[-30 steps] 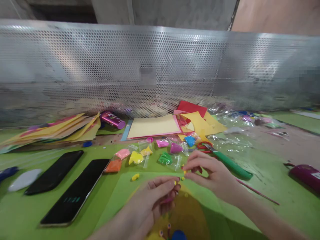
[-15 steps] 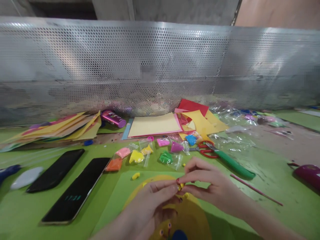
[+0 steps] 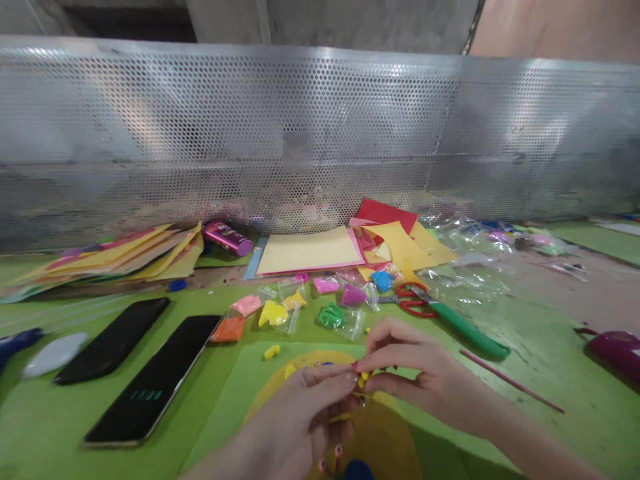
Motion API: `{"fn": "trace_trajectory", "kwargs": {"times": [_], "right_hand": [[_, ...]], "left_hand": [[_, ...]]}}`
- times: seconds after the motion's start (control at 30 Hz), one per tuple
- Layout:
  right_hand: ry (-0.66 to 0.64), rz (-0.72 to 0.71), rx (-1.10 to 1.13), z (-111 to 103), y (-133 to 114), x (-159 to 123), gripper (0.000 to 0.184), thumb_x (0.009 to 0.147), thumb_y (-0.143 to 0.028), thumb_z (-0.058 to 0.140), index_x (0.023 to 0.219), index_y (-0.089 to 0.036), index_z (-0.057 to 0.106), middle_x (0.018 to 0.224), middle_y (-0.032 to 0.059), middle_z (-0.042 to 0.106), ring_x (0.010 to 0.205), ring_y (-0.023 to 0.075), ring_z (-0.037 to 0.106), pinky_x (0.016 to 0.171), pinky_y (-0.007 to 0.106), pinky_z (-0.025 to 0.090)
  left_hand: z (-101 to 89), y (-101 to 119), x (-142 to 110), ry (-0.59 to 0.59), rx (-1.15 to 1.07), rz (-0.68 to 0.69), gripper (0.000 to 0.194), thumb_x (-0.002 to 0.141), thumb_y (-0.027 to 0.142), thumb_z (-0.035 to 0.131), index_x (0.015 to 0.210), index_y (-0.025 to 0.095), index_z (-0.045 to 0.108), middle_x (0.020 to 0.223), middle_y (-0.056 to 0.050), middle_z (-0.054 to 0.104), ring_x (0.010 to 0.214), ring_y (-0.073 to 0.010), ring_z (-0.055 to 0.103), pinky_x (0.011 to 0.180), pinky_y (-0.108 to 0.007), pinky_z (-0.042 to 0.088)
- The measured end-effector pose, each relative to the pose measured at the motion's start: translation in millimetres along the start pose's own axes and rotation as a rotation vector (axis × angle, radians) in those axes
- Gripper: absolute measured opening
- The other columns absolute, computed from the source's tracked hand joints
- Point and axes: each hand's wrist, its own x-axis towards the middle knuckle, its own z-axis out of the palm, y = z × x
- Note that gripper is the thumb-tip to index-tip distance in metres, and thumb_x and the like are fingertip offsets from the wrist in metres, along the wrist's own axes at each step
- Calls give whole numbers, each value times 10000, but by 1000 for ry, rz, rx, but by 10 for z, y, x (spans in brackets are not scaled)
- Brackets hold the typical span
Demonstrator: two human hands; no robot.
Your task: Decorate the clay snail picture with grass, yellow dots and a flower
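Between the fingertips of both hands is a small bit of yellow modelling clay (image 3: 363, 379). My left hand (image 3: 320, 400) pinches it from the left, fingers curled underneath. From the other side, my right hand (image 3: 405, 363) closes thumb and fingers on the same bit. Below the hands lies a yellow-orange paper disc (image 3: 385, 440) on a light green sheet (image 3: 225, 407). A dark blue round piece (image 3: 359, 469) and small stalks with pinkish tips (image 3: 339, 451) sit on the disc, partly cut off by the frame. A loose yellow clay lump (image 3: 271, 352) rests on the sheet.
Bagged clay in several colours, such as green (image 3: 332, 316), lies beyond the hands. Red-handled scissors (image 3: 414, 300) and a green-handled tool (image 3: 470, 330) are at right, with a thin pink stick (image 3: 513, 380). Two phones (image 3: 155, 383) lie left. Paper stacks (image 3: 310, 250) line a perforated metal screen (image 3: 320, 133).
Both hands stay nearly in place, with the fingers shifting slightly around the yellow clay. The right fingertips have moved a little left. Nothing else has visibly moved.
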Motion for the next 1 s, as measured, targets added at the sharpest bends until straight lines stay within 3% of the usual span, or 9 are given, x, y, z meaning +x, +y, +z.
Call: {"fn": "trace_trajectory", "kwargs": {"times": [0.27,0.37,0.57,0.73,0.9,1.0], "right_hand": [[38,-11,27,7,-8,11,181,835,-165,590,974,-259,657,884,19,513,799,114,534,691,222,470],[26,-19,20,6,-7,14,174,830,-159,596,962,-253,660,878,16,512,796,106,533,696,215,463],[25,-10,-11,9,-33,19,132,807,-134,616,896,-218,667,857,10,520,781,98,541,702,204,458],[20,-11,-13,11,-26,20,87,815,-154,612,870,-203,658,855,11,527,782,99,543,709,211,459],[-29,-1,-27,21,-50,21,81,821,-168,610,879,-184,663,856,23,532,788,106,546,709,211,462],[-13,40,-64,-49,-8,14,145,803,-261,639,931,-194,655,886,27,546,781,114,552,688,220,478]], "left_hand": [[-17,-17,21,-30,79,51,157,655,270,748,685,123,701,608,0,582,527,-54,481,510,-149,382],[-18,-16,12,-10,134,48,180,598,272,781,674,133,697,592,11,574,526,-57,480,503,-154,373],[-22,-16,7,23,209,74,156,619,284,766,655,144,707,573,10,581,536,-63,496,502,-155,381],[-8,-2,19,26,180,142,267,584,295,794,801,164,711,683,-11,645,617,-91,563,537,-168,431],[-19,-11,26,3,194,142,219,613,260,780,786,152,701,717,-17,652,667,-111,590,574,-187,465],[-41,-11,20,22,198,133,235,632,238,769,837,147,701,720,-31,663,645,-107,592,579,-188,471]]}}
